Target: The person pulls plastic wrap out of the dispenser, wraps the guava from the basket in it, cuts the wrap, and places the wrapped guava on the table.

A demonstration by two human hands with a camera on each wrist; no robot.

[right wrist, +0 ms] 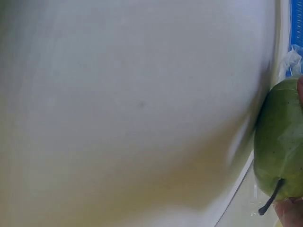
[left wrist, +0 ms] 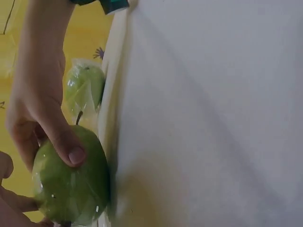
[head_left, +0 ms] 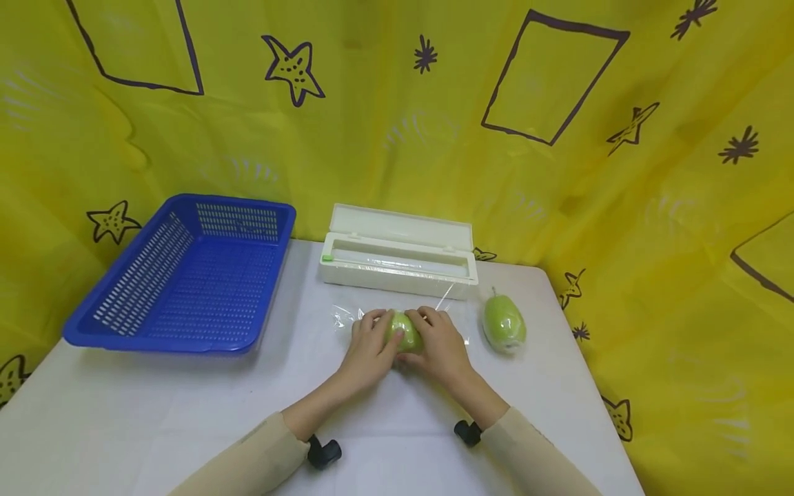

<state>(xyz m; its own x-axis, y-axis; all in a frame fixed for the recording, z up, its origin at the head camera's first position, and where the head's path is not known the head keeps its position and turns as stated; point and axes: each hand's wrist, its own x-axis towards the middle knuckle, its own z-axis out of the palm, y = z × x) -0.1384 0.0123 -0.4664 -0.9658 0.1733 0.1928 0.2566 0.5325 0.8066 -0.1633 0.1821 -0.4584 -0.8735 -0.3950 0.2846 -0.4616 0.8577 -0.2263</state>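
Between both hands lies a green pear (head_left: pixel 406 333) on the white tabletop, with clear cling film (head_left: pixel 344 317) spread around and over it. My left hand (head_left: pixel 370 344) holds its left side and my right hand (head_left: pixel 442 344) its right side, fingers curved around the fruit. In the left wrist view, the right thumb lies on the film-covered pear (left wrist: pixel 75 189) near its dark stem. The right wrist view shows the pear (right wrist: pixel 281 137) on its side, stem towards the bottom, with only bits of fingers at the edge. A second, film-wrapped pear (head_left: pixel 504 322) lies right of my right hand.
Behind the hands stands a white cling film dispenser (head_left: pixel 397 279), lid raised, with a roll inside and a green piece (head_left: pixel 327 258) at its left end. A blue plastic basket (head_left: pixel 267 303) sits at the left. A yellow patterned curtain (head_left: pixel 372 138) hangs behind the table.
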